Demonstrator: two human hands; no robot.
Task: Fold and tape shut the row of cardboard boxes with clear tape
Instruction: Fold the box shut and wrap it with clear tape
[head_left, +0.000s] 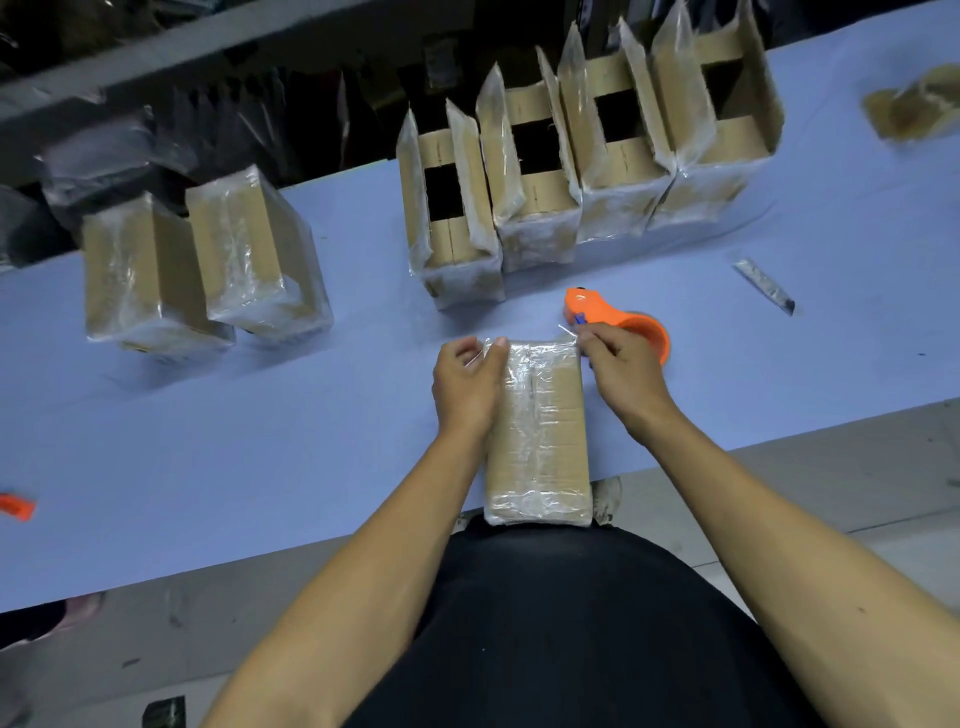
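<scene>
Two hands flank the taped box (540, 431), left fingers (493, 353) gripping its edge, right fingers (592, 338) pinching tape.

The pale blue surface (260, 441) carries four open-topped cardboard boxes (587, 171) in a far row, with two taped-shut cardboard boxes (202, 265) at far left. One taped flat cardboard box (540, 431) lies at the near edge, an orange tape dispenser (618, 319) just beyond it, and a small grey blade (764, 286) to the right.

You get one view only, from the camera on your head, wide-angle, tilted steeply down and forward. It sits close over your forearms and the near table edge (218, 566), while the far side of the table (857, 67) curves away, tilted up to the right
</scene>
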